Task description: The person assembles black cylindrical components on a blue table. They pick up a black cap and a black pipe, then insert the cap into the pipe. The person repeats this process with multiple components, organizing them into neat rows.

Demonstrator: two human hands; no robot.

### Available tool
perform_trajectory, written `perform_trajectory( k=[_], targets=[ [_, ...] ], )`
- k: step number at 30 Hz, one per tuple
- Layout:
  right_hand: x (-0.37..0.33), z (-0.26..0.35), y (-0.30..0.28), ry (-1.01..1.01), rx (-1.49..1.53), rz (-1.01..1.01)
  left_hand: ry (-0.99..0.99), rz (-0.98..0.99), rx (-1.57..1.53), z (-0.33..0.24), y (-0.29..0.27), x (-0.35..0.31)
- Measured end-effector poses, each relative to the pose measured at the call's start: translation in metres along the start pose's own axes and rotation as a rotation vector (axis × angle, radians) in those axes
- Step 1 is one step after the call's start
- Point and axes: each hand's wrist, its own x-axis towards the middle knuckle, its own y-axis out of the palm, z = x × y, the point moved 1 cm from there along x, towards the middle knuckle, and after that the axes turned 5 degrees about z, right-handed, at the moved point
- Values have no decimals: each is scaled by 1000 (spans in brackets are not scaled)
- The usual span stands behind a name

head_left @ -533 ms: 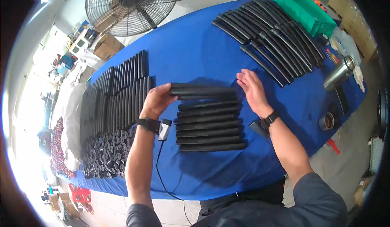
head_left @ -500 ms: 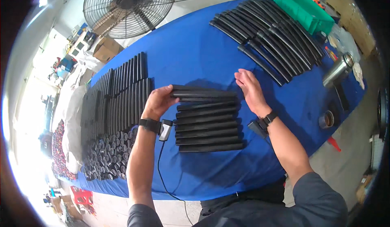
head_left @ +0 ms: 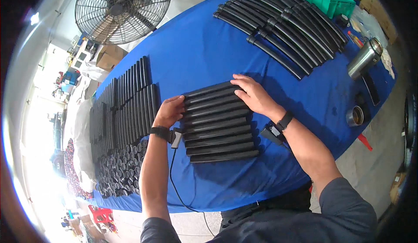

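Note:
A row of several black tubes point(head_left: 217, 132) lies side by side on the blue cloth in front of me. My left hand point(head_left: 170, 111) is at the left ends of the two farthest tubes point(head_left: 209, 91), its fingers curled against them. At their right ends, my right hand point(head_left: 257, 97) has its fingers on the far side and its thumb on the near side, closed round the pair. These two tubes slant slightly, their right ends farther from me. Each wrist wears a black strap; a small grey-white device point(head_left: 176, 138) with a cable sits beside the left one.
More black tubes point(head_left: 130, 106) stand in rows at the left, behind many black ring-like caps point(head_left: 119, 169). Ring-ended black tubes point(head_left: 283, 27) lie far right, beside a green bin point(head_left: 335, 3). A steel flask point(head_left: 365, 58) and metal cup point(head_left: 355, 116) are at the right; a fan point(head_left: 119, 10) stands beyond.
The tubes in my left hand have come down onto the far end of the row. My right hand has moved left from the bare cloth to their right ends. The view has shifted slightly.

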Motion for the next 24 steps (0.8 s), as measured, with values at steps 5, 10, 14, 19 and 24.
perform_trajectory(
  k=[5,10,14,19,24],
  targets=[
    [4,7,2,-40,-117,121,107,-183,129,-3,-3,-20],
    [6,15,3,-12,-79,164,734,-437,771,-10,38,-83],
    [10,6,8,-28,-128,134,835,110,1447,28,125,-152],
    [35,17,6,73,-391,342,771,59,1678,74,141,-155],
    [42,16,24,-44,-335,347,843,1,1649,84,136,-158]
  ],
)
